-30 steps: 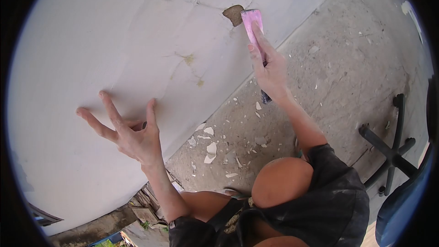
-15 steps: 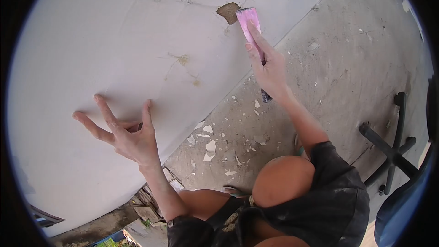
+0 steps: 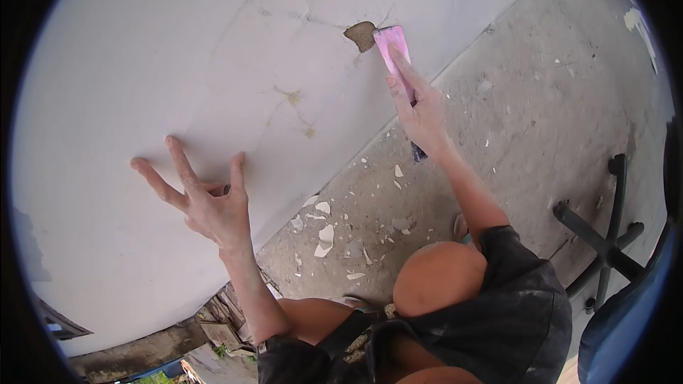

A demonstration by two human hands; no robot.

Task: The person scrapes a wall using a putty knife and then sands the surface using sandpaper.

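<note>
Hands, 2: L hand [image 3: 217,205] & R hand [image 3: 425,115]; w/ 1 pink scraper [image 3: 393,41], 1 hole [image 3: 359,37] in wall [image 3: 142,256]. R fingers clamped on scraper, blade poking past the tips, its end just beside hole; R palm blocks my view of part of the handle. L fingers spread apart, tips on wall. Beyond: several white chips [image 3: 325,240] on floor [image 3: 526,107], 1 blk chair base [image 3: 605,250] off to R.

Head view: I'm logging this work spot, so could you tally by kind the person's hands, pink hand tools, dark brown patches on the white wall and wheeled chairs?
Hands: 2 (left hand, right hand)
Pink hand tool: 1
Dark brown patch: 1
Wheeled chair: 1
Total: 5
</note>
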